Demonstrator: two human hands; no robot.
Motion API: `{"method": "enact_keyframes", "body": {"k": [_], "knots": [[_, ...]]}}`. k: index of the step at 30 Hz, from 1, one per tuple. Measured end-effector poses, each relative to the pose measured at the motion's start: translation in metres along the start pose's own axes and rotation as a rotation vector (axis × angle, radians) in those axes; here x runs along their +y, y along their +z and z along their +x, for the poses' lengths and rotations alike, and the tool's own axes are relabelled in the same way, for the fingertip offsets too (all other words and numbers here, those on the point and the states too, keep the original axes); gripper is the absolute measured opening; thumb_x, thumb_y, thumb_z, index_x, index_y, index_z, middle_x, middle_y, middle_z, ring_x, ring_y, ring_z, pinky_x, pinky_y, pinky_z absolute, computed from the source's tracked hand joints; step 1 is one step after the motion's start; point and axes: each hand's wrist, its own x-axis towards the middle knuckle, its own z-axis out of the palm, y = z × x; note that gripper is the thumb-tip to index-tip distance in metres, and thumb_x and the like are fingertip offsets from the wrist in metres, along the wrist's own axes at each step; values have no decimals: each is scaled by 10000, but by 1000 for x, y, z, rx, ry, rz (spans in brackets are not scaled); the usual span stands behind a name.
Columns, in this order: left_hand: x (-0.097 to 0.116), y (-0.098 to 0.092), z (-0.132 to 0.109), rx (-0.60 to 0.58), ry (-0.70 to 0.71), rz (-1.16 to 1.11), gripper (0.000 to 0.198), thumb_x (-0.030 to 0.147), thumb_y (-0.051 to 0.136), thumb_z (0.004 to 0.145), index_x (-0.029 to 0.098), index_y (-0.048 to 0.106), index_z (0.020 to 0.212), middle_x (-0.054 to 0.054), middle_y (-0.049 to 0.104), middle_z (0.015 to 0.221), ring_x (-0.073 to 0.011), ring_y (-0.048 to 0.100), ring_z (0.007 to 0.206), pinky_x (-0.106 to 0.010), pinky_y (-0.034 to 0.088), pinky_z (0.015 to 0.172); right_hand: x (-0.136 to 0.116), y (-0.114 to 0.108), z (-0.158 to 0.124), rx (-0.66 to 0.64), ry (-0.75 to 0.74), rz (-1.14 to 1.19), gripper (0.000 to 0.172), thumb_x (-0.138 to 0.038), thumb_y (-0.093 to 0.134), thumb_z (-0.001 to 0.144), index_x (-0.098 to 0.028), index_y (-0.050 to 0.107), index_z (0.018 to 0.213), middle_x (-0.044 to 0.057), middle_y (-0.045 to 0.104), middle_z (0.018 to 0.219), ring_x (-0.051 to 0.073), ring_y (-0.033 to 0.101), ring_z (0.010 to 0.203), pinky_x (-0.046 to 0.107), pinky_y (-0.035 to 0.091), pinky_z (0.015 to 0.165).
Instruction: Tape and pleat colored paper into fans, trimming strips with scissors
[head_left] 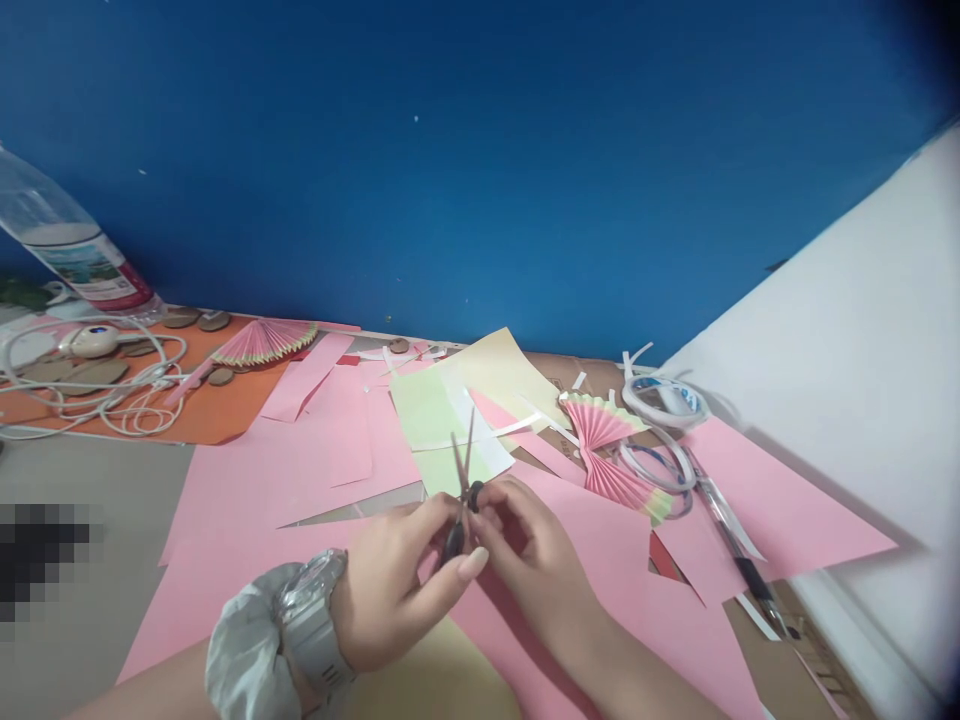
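Note:
A small pair of scissors (455, 542) with dark handles is held between my two hands, its slim blades pointing away from me and slightly apart. My left hand (409, 570) is closed about the left handle loop, thumb extended along the near side. My right hand (536, 545) curls its fingers at the other loop. Beneath the hands lie overlapping pink sheets (322, 500). Just beyond the blade tips are a light green paper piece (420, 405), a pale yellow sheet (499, 365) and a white strip (517, 428).
Pleated pink paper fans lie at right (600, 455) and left (264, 343). Tape rolls (664, 400) and a pen (739, 550) are at right. A white cable (161, 385), an orange sheet (225, 405) and a plastic bottle (82, 255) occupy the left. A blue wall (480, 180) stands behind.

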Motion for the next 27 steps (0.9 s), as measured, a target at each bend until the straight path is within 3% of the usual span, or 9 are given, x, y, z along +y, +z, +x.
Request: {"method": "enact_keyframes", "body": {"k": [3, 7, 14, 20, 27], "knots": [[1, -5, 2, 55, 23, -93, 258, 404, 347, 933, 204, 510, 933, -34, 620, 786, -177, 565, 720, -294, 415, 687, 0, -3, 1, 95, 24, 24, 176, -371, 516, 894, -209, 525, 826, -8, 503, 787, 141, 500, 718, 264, 408, 652], [-1, -4, 6, 153, -99, -64, 290, 379, 303, 967, 207, 514, 866, -35, 593, 801, -181, 545, 752, -308, 390, 703, 2, -6, 2, 188, 7, 37, 179, -390, 518, 890, -216, 551, 869, 27, 540, 915, 166, 534, 803, 304, 432, 713], [-7, 0, 9, 90, -138, -92, 362, 354, 189, 999, 217, 484, 839, 27, 587, 661, -129, 561, 591, -264, 392, 613, 1, -5, -1, 102, 61, 174, 115, -319, 512, 896, -220, 562, 927, 22, 612, 851, 165, 588, 754, 329, 475, 717], [-4, 3, 8, 54, -155, 82, 304, 375, 274, 980, 226, 440, 773, 31, 535, 580, -148, 489, 526, -274, 296, 543, -5, 0, -4, 36, 139, 492, 177, -285, 576, 850, -227, 498, 998, 24, 641, 929, 102, 555, 492, 266, 481, 470], [-2, 8, 3, 11, 0, 214, 272, 299, 343, 945, 222, 472, 719, 20, 531, 605, -134, 467, 511, -269, 256, 515, 0, -1, -6, 138, 18, 245, 91, -271, 499, 900, -247, 510, 987, -7, 608, 910, 77, 472, 545, 209, 437, 504]]}}
